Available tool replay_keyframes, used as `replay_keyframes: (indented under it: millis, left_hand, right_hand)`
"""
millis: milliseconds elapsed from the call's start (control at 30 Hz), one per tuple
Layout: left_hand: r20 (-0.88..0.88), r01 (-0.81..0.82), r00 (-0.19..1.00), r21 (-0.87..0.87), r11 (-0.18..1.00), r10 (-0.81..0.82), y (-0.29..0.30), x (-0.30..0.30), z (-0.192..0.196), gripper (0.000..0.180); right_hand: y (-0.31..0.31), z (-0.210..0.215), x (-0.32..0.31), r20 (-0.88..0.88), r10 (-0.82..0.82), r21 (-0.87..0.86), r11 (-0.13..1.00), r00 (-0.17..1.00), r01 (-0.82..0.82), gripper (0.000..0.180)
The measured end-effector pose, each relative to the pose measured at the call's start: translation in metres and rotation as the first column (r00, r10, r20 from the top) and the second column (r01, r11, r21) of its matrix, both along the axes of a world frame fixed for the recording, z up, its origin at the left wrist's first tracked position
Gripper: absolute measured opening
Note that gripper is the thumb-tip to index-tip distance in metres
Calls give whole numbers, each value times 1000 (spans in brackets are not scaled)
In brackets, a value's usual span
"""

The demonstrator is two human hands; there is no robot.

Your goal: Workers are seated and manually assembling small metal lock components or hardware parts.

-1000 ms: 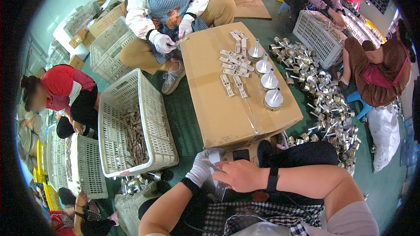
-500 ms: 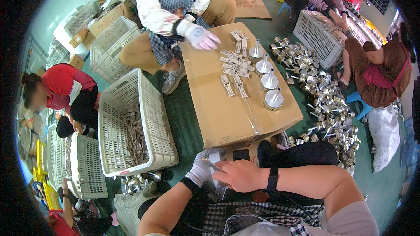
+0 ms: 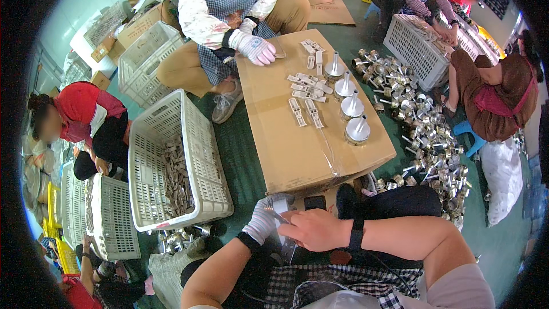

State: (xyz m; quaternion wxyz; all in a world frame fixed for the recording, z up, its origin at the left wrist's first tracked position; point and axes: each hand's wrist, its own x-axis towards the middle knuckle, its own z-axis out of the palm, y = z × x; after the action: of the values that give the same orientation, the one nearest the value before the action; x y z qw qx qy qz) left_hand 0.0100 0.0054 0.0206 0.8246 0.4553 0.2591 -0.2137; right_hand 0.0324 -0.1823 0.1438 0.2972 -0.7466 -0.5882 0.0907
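Observation:
Low in front of my body, my left hand (image 3: 265, 221) wears a white striped glove and is closed on a pale, shiny piece (image 3: 282, 208) whose kind I cannot make out. My bare right hand (image 3: 313, 230) pinches at the same piece from the right, covering much of it. Just beyond my hands stands a large cardboard box (image 3: 286, 163). On its top are several metal cups with upright stems (image 3: 357, 130) in a row, and several slim grey clip-like parts (image 3: 314, 113) beside them.
Opposite me, a person's gloved hand (image 3: 255, 49) rests at the box's far left corner. A white plastic crate (image 3: 214, 180) holding grey parts stands left. Heaped on the floor at right are metal cups (image 3: 426, 131). Other people work around. A white sack (image 3: 502, 174) lies right.
The gloved hand opposite has drawn back to the box's left edge, and some clip-like parts near it have gone from the box top. My own hands have barely moved.

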Motion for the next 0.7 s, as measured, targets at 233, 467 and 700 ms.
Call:
replay_keyframes:
  millis: [233, 467, 700]
  left_hand:
    - [-42, -47, 998, -74, 996, 44, -1, 1, -2, 33]
    - [-65, -54, 997, -89, 995, 48, -2, 2, -1, 33]
    - [-27, -32, 999, -81, 996, 30, 1, 0, -5, 34]
  right_hand:
    - [0, 1, 0, -16, 0, -15, 1000, 1000, 0, 17]
    - [0, -2, 1, -13, -2, 12, 1000, 1000, 2, 17]
    - [1, 1, 1, -16, 2, -5, 1000, 1000, -2, 17]
